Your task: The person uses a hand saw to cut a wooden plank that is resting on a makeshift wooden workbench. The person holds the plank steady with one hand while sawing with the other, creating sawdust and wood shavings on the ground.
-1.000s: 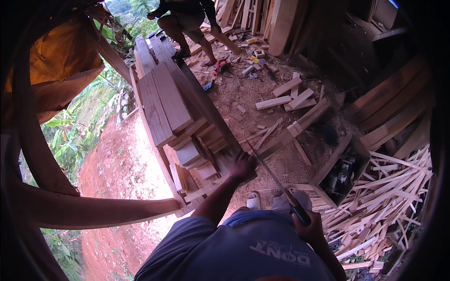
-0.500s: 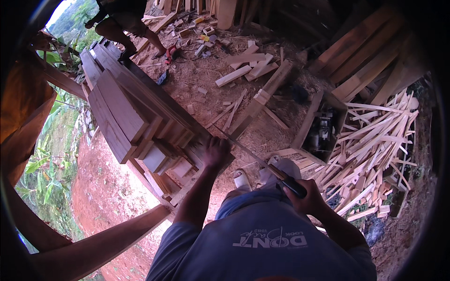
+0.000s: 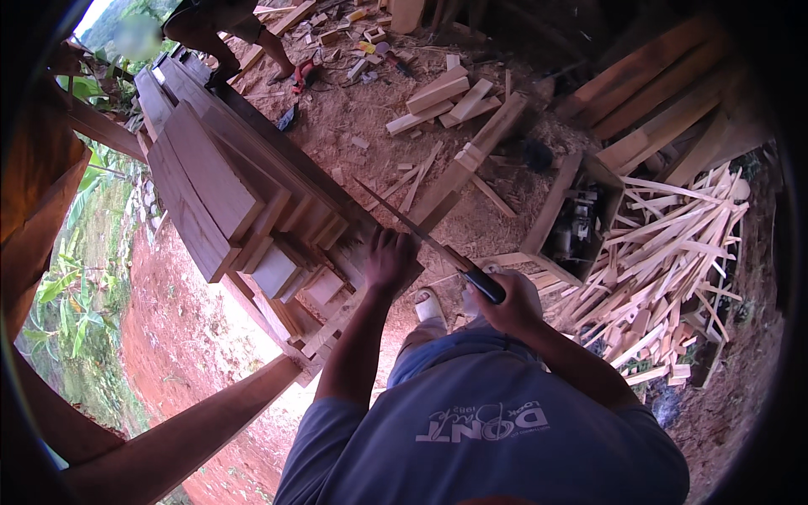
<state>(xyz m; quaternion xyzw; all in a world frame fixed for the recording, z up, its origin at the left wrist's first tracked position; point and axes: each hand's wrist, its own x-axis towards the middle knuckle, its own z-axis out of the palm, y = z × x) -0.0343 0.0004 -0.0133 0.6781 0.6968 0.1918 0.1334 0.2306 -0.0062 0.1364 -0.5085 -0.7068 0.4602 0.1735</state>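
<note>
My right hand point(image 3: 510, 305) grips the dark handle of a long machete point(image 3: 421, 237), its blade pointing up and left over the sawdust ground. My left hand point(image 3: 390, 259) rests, fingers curled, on the near end of a stack of wooden planks point(image 3: 220, 187). The blade passes just right of my left hand, above the plank ends. Below both hands are my blue shirt and light trousers, with my sandalled foot point(image 3: 429, 306) on the ground between them.
A heap of thin wood offcuts point(image 3: 673, 269) lies to the right, beside a wooden box holding a tool point(image 3: 576, 223). Loose boards point(image 3: 459, 97) litter the ground ahead. Another person point(image 3: 223, 29) stands at the far end of the stack. A wooden beam point(image 3: 185, 438) crosses lower left.
The view has swung, shifting the plank stack leftward and bringing the offcut heap further in. My left hand stays on the plank ends; my right hand keeps the machete at the same angle.
</note>
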